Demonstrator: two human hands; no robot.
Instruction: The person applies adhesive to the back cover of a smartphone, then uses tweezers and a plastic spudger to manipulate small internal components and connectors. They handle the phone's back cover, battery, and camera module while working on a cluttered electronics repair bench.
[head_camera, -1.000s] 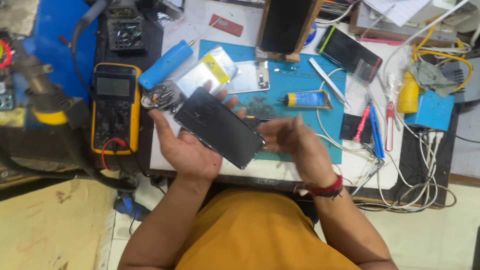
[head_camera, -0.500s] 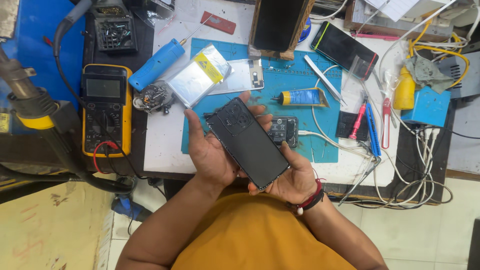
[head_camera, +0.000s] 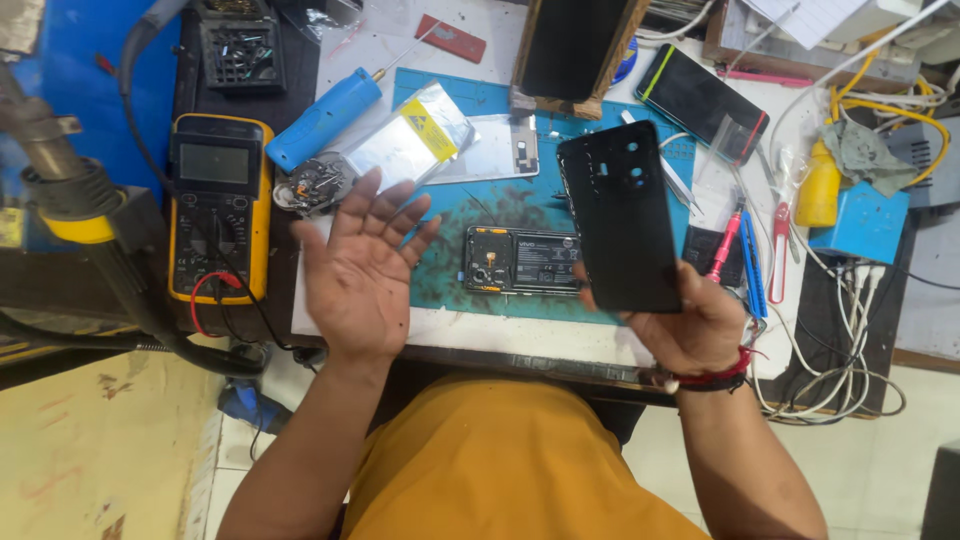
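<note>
Near worktop (head_camera: 480, 335) edge: my hands hover over the blue mat (head_camera: 470, 215); crowded tools both sides.
Left hand (head_camera: 362, 275): spread open, palm up, empty.
Right hand (head_camera: 690, 325): closed on black phone back cover (head_camera: 622, 215), upright.
Opened phone (head_camera: 522, 260): flat on mat, between hands.

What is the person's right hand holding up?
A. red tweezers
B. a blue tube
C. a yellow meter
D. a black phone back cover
D: the right hand grips a black phone back cover with camera holes, while the left hand is open and empty.
</note>
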